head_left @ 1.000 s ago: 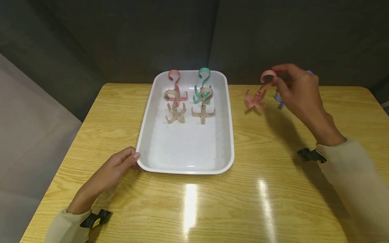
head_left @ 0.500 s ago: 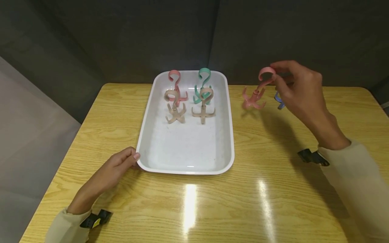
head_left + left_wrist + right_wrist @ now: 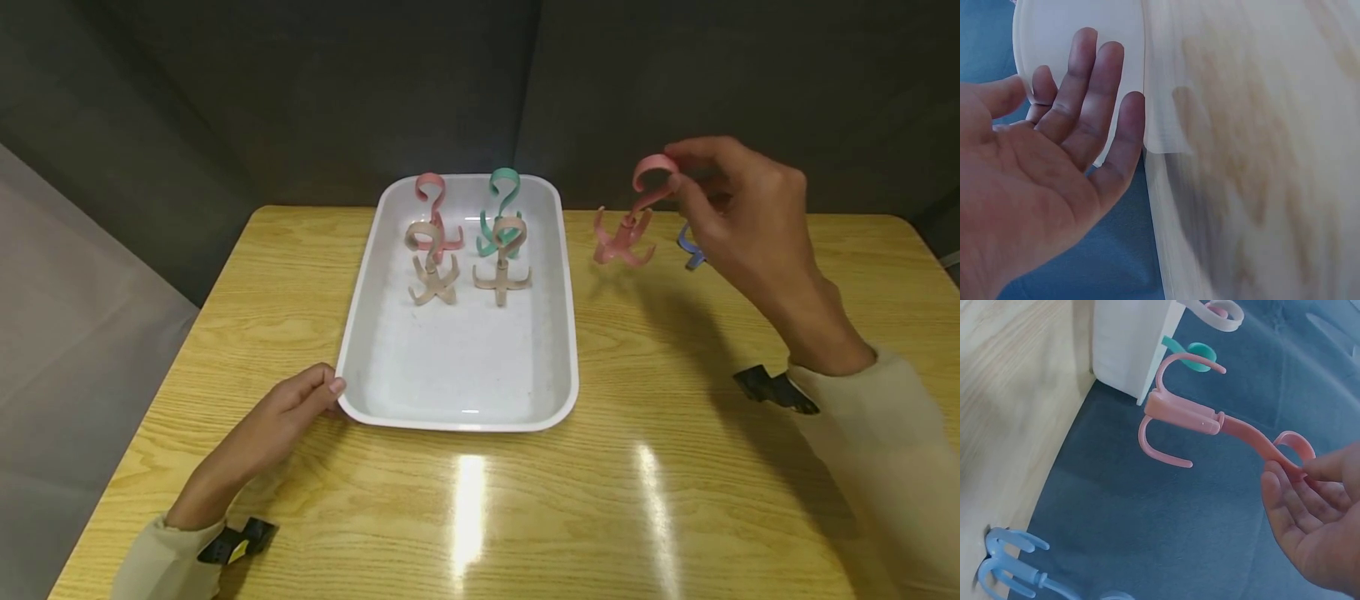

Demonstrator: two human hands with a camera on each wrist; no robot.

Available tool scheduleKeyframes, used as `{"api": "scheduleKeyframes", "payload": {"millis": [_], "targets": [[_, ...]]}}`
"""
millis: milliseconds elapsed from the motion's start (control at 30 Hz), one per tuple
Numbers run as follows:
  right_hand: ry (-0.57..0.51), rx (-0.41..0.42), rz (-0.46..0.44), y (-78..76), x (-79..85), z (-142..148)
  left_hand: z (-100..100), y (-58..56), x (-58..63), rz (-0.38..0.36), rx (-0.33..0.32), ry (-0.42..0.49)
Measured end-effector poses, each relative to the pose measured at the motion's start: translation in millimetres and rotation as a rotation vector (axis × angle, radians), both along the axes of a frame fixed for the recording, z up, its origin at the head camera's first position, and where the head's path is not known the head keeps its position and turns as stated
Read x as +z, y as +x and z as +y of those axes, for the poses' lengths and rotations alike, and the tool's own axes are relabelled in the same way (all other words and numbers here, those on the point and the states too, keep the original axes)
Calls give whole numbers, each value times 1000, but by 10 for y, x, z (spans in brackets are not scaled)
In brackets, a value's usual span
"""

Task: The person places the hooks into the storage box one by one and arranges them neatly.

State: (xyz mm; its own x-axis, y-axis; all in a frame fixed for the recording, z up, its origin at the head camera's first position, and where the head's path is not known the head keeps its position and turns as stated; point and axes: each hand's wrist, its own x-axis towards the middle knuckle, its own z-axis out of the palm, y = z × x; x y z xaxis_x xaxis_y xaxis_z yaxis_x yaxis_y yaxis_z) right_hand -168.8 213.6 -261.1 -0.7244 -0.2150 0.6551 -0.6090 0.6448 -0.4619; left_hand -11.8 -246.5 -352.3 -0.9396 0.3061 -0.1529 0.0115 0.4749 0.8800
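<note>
Raised over the right of the table, my right hand [image 3: 757, 225] pinches a pink multi-prong hanging hook [image 3: 621, 240] by its curved top. Its prongs point down and left, just right of the tray, and in the right wrist view the pink hook [image 3: 1185, 414] lies between the hand and the tray. My left hand [image 3: 288, 412] grips the near left corner of a white tray [image 3: 457, 367], thumb on the rim. Standing in the tray's far half are another pink hook [image 3: 438, 237], a green hook [image 3: 504, 185] and two beige hooks [image 3: 435, 283].
A blue hook [image 3: 692, 250] stands on the wooden table [image 3: 637, 517] behind my right hand, partly hidden by it; the right wrist view shows more of the blue hook [image 3: 1016, 565]. A dark curtain [image 3: 360, 92] hangs along the table's far edge.
My right hand has lifted the pink hook a little higher, and the hook's prongs have swung slightly left. The left hand and tray have stayed in place.
</note>
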Motion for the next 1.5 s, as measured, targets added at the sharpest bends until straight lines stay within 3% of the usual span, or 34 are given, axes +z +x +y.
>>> {"api": "scheduleKeyframes", "payload": {"millis": [300, 533, 1000, 1500], "targets": [[-7, 19, 3, 83, 101, -99, 2, 13, 4, 4, 4, 1], [-6, 68, -44, 161, 187, -213, 5, 18, 14, 6, 11, -1], [0, 171, -53, 209, 229, -381, 13, 20, 32, 1, 17, -8], [52, 206, -112, 311, 263, -537, 41, 10, 39, 0, 23, -29]]}}
